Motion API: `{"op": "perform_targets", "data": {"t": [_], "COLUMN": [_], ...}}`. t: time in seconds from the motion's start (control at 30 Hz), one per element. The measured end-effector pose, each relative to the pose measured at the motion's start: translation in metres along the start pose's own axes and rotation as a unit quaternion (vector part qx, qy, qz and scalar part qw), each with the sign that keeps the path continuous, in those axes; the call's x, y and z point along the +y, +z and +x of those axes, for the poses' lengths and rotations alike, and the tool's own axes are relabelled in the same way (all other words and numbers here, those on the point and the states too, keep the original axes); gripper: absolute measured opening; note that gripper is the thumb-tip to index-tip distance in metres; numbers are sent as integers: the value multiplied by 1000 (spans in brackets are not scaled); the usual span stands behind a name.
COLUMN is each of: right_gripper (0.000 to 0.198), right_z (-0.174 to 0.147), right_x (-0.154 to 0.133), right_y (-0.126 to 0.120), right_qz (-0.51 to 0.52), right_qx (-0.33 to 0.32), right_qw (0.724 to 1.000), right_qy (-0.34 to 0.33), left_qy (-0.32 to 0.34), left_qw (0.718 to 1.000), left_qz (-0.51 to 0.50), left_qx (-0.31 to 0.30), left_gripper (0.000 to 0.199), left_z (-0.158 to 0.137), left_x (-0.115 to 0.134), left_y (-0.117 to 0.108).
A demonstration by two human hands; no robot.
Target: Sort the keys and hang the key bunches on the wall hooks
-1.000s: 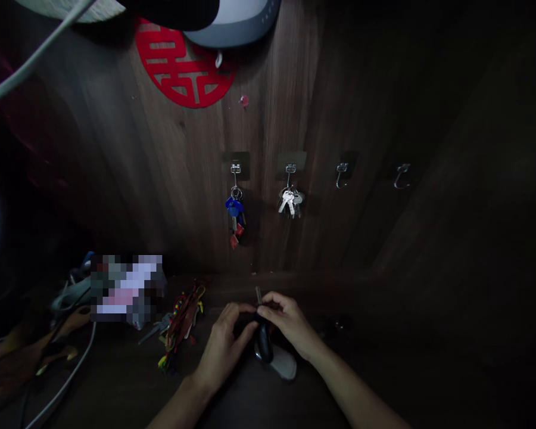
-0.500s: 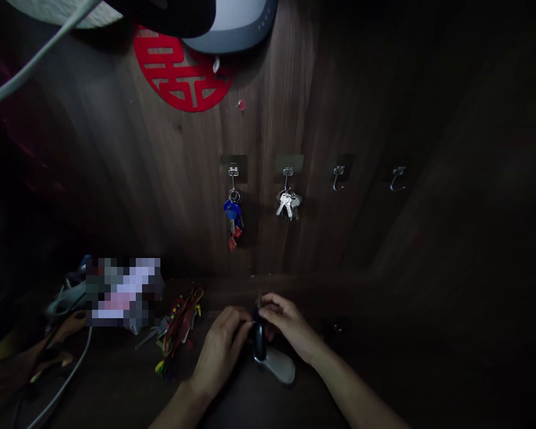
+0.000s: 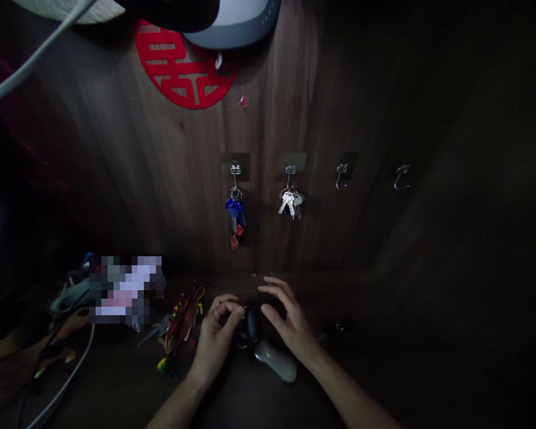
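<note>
In the head view my left hand [image 3: 221, 325] is closed in a pinch at the upper end of a dark key fob [image 3: 252, 325], where a small metal ring seems to be; the dim light hides the exact grip. Below this fob lies a grey, rounded fob or key case [image 3: 276, 361], close against it. My right hand [image 3: 286, 314] is open, fingers spread and curved, just right of the dark fob and apart from it. A bundle of keys with colourful braided cords [image 3: 183, 325] lies left of my left hand.
Blue-headed keys [image 3: 234, 208] and silver keys [image 3: 289, 204] hang from wall hooks. Two bare hooks [image 3: 341, 177] [image 3: 401, 177] are further right. A red paper cutout [image 3: 196, 89] and caps [image 3: 236, 33] are above. A white cable [image 3: 67, 387] and blurred-out items [image 3: 125, 292] lie left.
My right hand has let go of the dark fob and opened, its fingers lifting away to the right. My left hand keeps its pinch, moved slightly left and up.
</note>
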State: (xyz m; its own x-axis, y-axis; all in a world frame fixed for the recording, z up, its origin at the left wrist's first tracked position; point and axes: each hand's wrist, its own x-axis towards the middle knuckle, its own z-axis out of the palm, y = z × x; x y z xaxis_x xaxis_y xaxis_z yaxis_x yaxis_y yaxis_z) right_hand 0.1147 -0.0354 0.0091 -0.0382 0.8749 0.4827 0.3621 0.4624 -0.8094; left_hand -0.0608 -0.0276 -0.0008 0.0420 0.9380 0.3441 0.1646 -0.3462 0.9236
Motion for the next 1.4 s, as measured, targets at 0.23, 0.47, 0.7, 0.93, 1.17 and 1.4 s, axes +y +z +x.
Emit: {"op": "perform_targets", "data": {"t": [0.23,0.47,0.7,0.93,1.17,1.4], "right_gripper": [46,31,12,17,9,12], "right_z": [-6,-5,-3,-2,-2,0], "right_x": [-5,-1,-7,-7,-3,-6], "right_y": [13,8,-2,-5,4,2], "right_qz": [-26,-6,-12,-2,11,41], "right_qx": [-79,-28,-43,-85,-86,-115], "right_qw": [997,999,998,995,996,992], "right_qy": [-6,40,32,-55,-1,37], "left_qy": [-4,-66,-104,-123,-111,-105], "left_qw": [1000,993,988,986,988,987], "left_qz": [-19,-95,-110,-114,-100,-106], "left_qx": [-17,-28,-17,-15,-38,-63], "left_gripper": [25,29,35,34,37,34], "left_z": [0,3,1,1,0,-3], "left_x": [-1,-3,-2,0,2,5], "left_y": [3,6,8,9,12,14]}}
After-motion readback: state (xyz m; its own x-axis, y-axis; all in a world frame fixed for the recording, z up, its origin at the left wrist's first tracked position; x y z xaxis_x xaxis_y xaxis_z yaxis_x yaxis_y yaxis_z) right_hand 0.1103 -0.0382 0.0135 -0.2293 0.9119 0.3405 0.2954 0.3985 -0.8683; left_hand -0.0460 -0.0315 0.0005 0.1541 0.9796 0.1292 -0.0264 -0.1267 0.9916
